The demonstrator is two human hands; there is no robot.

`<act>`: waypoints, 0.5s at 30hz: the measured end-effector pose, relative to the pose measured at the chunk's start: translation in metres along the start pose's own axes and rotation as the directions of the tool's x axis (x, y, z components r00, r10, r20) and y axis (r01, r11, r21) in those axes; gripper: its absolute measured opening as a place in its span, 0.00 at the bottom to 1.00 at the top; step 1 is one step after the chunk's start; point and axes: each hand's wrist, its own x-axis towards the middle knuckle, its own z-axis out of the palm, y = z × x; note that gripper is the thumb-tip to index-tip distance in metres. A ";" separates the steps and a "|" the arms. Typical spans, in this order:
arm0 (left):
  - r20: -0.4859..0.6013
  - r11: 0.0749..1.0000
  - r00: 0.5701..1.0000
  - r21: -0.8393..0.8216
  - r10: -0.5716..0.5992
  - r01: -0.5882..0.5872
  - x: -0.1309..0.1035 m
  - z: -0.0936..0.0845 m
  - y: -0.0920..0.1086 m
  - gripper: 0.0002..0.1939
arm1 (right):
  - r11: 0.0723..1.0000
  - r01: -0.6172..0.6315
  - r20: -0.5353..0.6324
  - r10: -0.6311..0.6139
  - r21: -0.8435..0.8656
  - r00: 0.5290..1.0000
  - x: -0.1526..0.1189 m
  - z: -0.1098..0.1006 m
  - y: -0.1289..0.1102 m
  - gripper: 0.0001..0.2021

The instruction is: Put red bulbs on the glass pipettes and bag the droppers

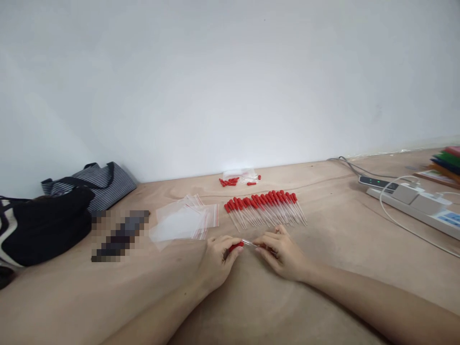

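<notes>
My left hand [220, 256] is closed on a red rubber bulb [236, 246], gripping it between thumb and fingers. A clear glass dropper tube [248, 243] runs from the bulb to my right hand [282, 254], whose thumb and fingers pinch its other end. The bulb sits at the tube's end; how far it is pushed on is hidden by my fingers. Just beyond my hands lies a row of several droppers [266, 206], red bulbs away from me and clear tips towards me.
Clear zip bags [183, 220] lie left of the dropper row. Loose red bulbs [229, 182] and clear tubes [247, 177] rest near the wall. A power strip [420, 206] with cables is at right, bags [53, 225] at left, beside a blurred-out dark object [120, 235].
</notes>
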 end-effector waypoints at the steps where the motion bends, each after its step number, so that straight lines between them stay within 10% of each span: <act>1: -0.008 1.000 1.000 -0.010 -0.004 0.004 0.000 0.000 0.000 0.08 | 1.000 0.006 -0.002 -0.006 -0.005 1.000 0.000 0.001 -0.001 0.09; 15: -0.074 0.994 0.997 -0.105 -0.003 -0.005 0.000 0.002 -0.003 0.09 | 0.998 0.069 -0.021 -0.069 0.015 0.997 0.001 0.002 -0.003 0.11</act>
